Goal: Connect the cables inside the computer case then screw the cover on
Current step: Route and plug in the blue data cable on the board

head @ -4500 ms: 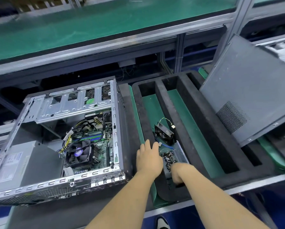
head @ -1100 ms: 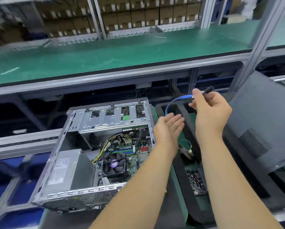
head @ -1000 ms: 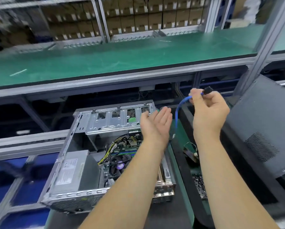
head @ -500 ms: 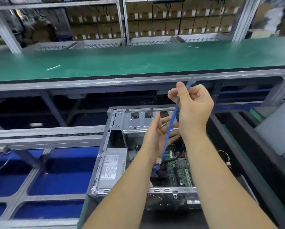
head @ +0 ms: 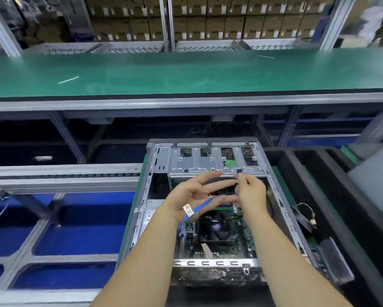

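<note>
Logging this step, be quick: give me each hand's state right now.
Left hand: open, fingers spread, the blue cable draped across its palm.
Right hand: pinching the blue cable's black connector.

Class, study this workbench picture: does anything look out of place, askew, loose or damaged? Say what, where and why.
Nothing looks damaged or spilled. The computer case lies open with no cover on, which fits unfinished work. A small fan lies loose in the black foam tray to its right, wires trailing. The blue cable, pinched by the right hand, drapes across the left hand, not yet plugged in.

Even bright light, blurred warped edges
</note>
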A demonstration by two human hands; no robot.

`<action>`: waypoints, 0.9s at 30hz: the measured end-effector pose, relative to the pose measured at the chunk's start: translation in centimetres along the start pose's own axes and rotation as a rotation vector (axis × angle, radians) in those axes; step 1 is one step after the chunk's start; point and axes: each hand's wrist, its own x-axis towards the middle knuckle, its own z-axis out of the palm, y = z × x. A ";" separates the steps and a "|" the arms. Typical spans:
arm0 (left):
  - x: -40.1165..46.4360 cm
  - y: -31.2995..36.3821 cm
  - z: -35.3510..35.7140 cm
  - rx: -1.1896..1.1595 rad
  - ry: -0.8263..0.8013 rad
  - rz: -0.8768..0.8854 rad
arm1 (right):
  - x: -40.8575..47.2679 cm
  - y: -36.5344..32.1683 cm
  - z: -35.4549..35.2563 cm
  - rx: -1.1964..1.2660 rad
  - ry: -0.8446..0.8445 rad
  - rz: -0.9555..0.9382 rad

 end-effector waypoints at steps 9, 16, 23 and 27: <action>3.9 -0.1 1.3 0.344 0.431 0.359 | 0.6 0.8 -1.5 0.541 -0.171 0.280; 5.1 -1.0 1.1 0.285 0.739 0.445 | 0.1 2.1 -2.3 0.165 -0.037 0.378; 5.9 -5.1 1.7 0.813 0.744 0.249 | -0.1 2.0 -2.2 0.115 0.064 0.355; 5.9 -6.6 1.2 0.953 0.735 0.246 | 0.4 1.8 -1.8 0.182 0.073 0.379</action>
